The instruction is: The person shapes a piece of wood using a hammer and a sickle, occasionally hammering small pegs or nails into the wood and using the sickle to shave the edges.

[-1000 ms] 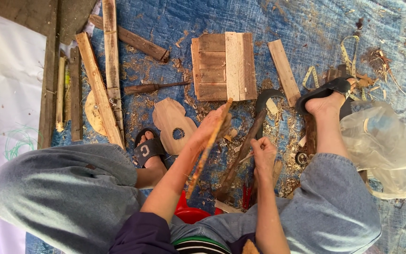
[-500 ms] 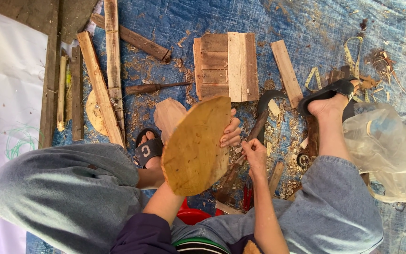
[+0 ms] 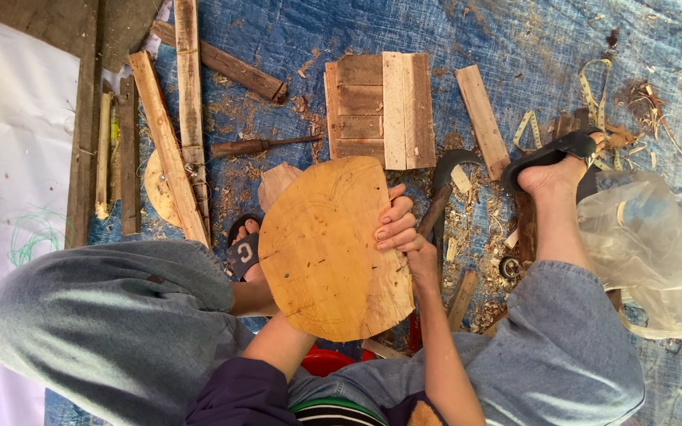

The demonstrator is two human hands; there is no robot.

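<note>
A flat, rounded wooden board [image 3: 329, 244] with faint pencil lines faces me above my lap. My left hand [image 3: 395, 221] reaches up from behind it, and its fingers curl over the board's right edge. Just below those fingers, my right hand [image 3: 424, 259] is closed around the dark wooden handle of an adze [image 3: 437, 207], whose curved black blade [image 3: 451, 162] rests on the blue tarp. Most of my left palm is hidden by the board.
Long planks [image 3: 169, 134] lie at the left beside a chisel [image 3: 254, 146]. A panel of joined boards [image 3: 380, 110] and a short plank [image 3: 481, 118] lie ahead. A clear plastic bag [image 3: 649, 252] sits right of my sandalled foot [image 3: 550, 170]. Shavings cover the tarp [image 3: 515, 47].
The board turned from edge-on to flat face toward me and now sits a little lower. My right hand stays low on the tool handle.
</note>
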